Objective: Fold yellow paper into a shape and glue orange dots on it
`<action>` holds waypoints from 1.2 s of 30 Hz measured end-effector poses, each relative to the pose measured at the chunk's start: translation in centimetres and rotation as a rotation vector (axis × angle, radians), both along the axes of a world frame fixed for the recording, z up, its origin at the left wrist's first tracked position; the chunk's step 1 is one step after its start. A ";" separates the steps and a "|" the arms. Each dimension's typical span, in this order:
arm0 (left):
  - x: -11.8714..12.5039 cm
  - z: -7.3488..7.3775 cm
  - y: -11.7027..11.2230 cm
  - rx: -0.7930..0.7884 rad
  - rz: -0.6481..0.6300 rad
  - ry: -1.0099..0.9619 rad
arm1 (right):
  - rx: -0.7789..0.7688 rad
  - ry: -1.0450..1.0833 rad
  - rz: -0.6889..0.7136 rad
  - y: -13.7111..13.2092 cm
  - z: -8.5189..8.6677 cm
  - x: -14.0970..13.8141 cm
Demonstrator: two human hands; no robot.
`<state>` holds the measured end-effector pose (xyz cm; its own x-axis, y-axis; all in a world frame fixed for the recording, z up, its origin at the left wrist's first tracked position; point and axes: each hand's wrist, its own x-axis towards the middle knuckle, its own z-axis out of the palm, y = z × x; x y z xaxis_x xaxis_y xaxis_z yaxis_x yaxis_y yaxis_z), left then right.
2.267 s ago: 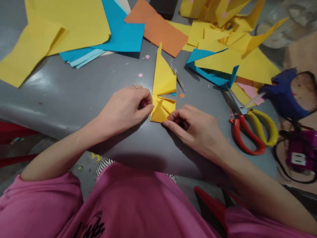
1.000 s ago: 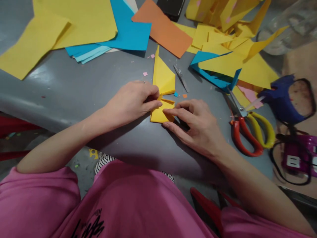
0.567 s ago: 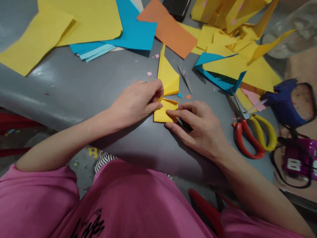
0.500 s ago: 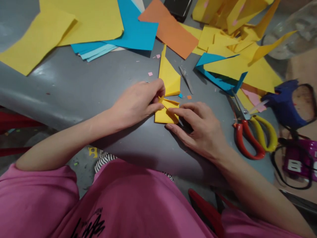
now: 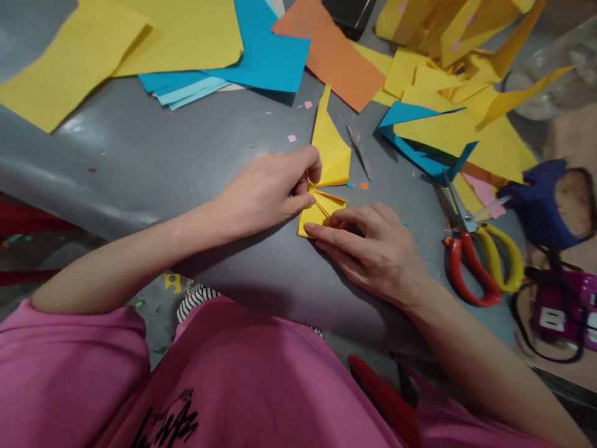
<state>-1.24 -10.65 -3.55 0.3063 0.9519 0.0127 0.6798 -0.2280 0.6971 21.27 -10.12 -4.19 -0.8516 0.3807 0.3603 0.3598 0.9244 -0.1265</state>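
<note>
A folded yellow paper piece (image 5: pixel 329 146) lies on the grey table (image 5: pixel 186 162), its long point aimed away from me and its pleated lower end near the table's front edge. My left hand (image 5: pixel 268 190) pinches the pleats at the piece's left side with thumb and fingertips. My right hand (image 5: pixel 373 249) rests on the table to the right, its forefinger and thumb closed on the lower flap of the same paper.
Yellow (image 5: pixel 181 31), blue (image 5: pixel 265 53) and orange (image 5: pixel 333 53) sheets lie at the back, with a heap of yellow offcuts (image 5: pixel 457 68) at right. Scissors with red and yellow handles (image 5: pixel 476 261), a blue glue gun (image 5: pixel 543 199) and a pink device (image 5: pixel 566 308) sit at right.
My right forefinger has slid across the lower flap and now pinches it, the pleats standing slightly more raised. The view has drifted, shifting everything a little right.
</note>
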 end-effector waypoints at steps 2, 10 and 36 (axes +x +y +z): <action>0.0 -0.1 0.0 0.013 -0.003 0.007 | -0.002 -0.001 -0.001 0.0 0.0 0.0; 0.1 -0.4 -0.4 0.138 -0.060 0.090 | 0.011 -0.036 -0.019 -0.2 0.1 0.0; -0.3 1.9 -0.6 -0.007 -0.346 0.249 | 0.283 -0.187 0.012 -1.7 1.4 1.0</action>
<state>-1.56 -11.21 -1.69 0.6007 0.7922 -0.1078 0.7118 -0.4685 0.5234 22.22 -11.78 -2.82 -0.9169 0.2771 0.2873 0.3411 0.9177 0.2034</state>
